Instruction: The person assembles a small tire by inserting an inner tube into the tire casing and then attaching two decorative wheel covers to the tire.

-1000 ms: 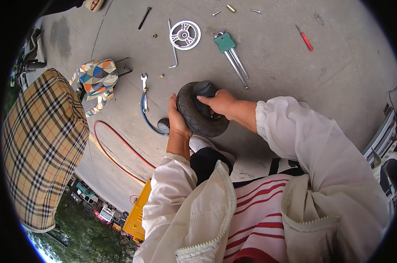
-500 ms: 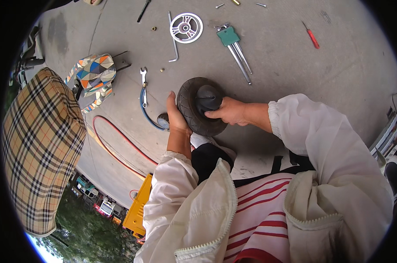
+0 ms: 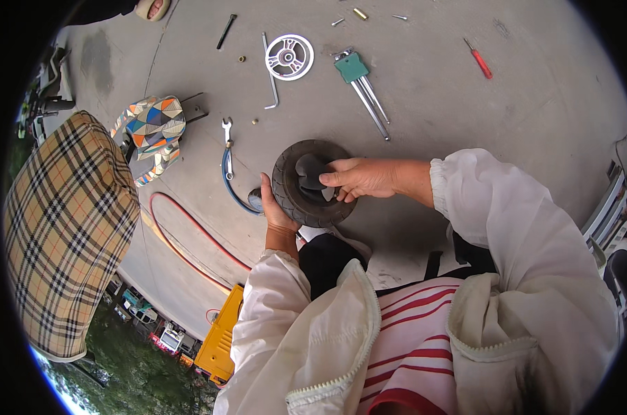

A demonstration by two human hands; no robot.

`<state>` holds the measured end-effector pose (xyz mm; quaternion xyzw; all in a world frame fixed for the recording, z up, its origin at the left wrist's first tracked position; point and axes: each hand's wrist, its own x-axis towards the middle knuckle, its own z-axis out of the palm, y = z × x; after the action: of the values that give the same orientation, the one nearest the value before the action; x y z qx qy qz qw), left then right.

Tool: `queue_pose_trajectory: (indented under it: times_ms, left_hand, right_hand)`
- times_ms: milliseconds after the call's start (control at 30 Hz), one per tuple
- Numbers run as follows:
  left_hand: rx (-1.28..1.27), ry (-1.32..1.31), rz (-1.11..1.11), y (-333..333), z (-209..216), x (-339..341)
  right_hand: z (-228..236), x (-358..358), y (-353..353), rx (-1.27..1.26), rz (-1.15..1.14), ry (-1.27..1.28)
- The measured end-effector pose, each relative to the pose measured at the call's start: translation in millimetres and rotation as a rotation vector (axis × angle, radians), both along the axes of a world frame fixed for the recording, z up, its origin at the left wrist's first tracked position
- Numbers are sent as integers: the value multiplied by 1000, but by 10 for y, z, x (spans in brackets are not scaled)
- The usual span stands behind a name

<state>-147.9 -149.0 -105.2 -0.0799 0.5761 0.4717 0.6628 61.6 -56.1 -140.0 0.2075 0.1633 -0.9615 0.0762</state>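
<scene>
A small black rubber tyre (image 3: 288, 194) with a grooved tread is held tilted just above the ground. My left hand (image 3: 279, 216) supports its left side, thumb up along the tread and the other fingers mostly hidden behind it. Out of the tyre's middle bulges a smooth black inner tube (image 3: 310, 170). My right hand (image 3: 366, 178) pinches this tube between thumb and fingers at the tyre's right side. How much of the tube lies inside the tyre is hidden.
Beyond the tyre lie a silver wheel rim (image 3: 290, 57), an L-shaped hex key (image 3: 272, 86), a green-holder hex key set (image 3: 352, 67) and a red screwdriver (image 3: 481, 63). Leftward are a wrench (image 3: 228, 128), a red hose (image 3: 189, 203), a patterned bag-like item (image 3: 154, 128) and a plaid cover (image 3: 71, 228).
The tyre has shifted a little toward me and left. My right hand has turned, its thumb now lying over the bulging tube instead of reaching into the tyre's opening.
</scene>
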Motion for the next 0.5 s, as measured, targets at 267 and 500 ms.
queue_pose_trajectory:
  times_ms: [267,500]
  left_hand:
    - [91,-89,59,145,222,-80]
    - [-67,98,-217,371,213,-79]
  right_hand:
    - [234,-14,119,977,-38,19]
    - [220,-73,-13,475,-62,-35]
